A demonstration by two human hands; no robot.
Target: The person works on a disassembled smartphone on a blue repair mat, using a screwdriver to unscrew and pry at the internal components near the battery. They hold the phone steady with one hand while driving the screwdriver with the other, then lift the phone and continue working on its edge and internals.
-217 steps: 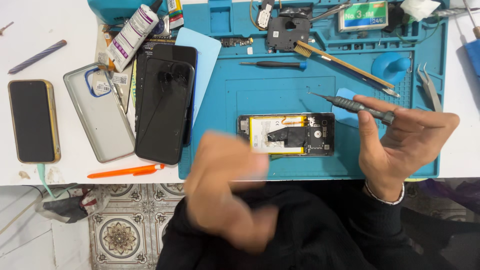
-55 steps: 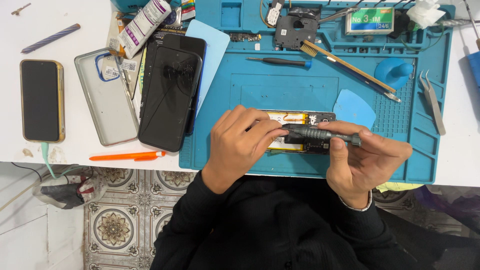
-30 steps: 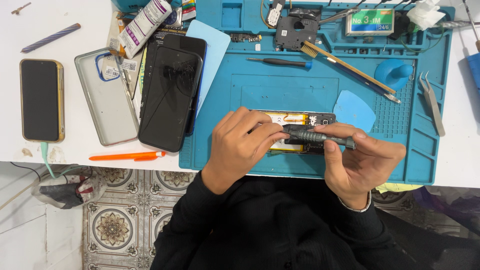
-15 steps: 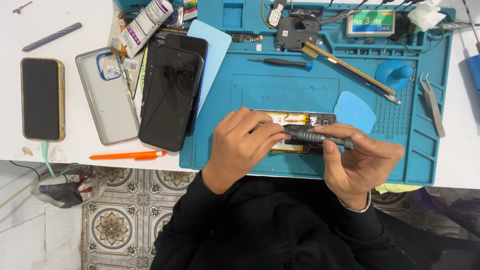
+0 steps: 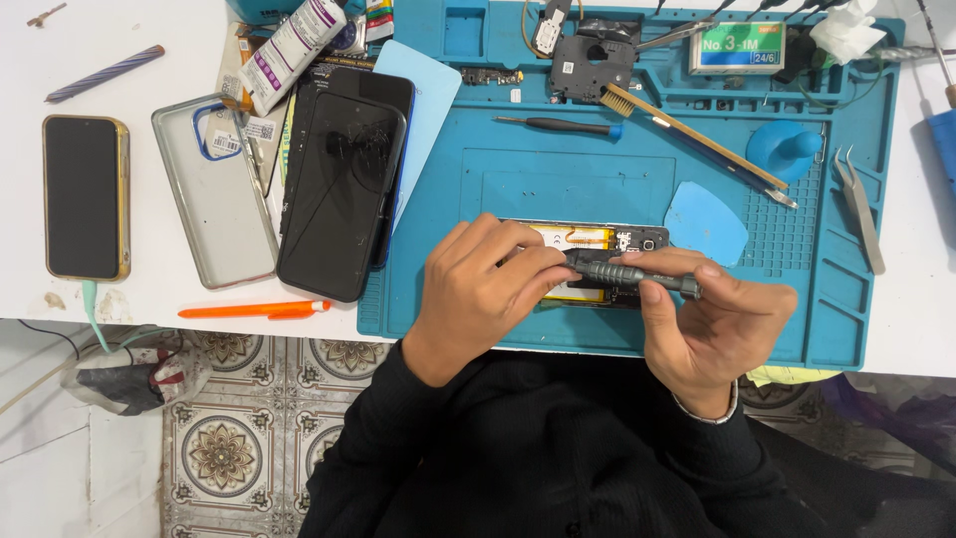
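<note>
My right hand [image 5: 722, 324] pinches the precision screwdriver [image 5: 632, 273], lying crosswise over the opened phone [image 5: 597, 239]; left hand [image 5: 483, 289] pins the phone.

Grey screwdriver [image 5: 629, 272] lying across opened phone [image 5: 597, 261]

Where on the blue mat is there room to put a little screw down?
Bare mat lies between the small screwdriver and the opened phone. Crowded: the mat's top trays and around both hands, left and right.
</note>
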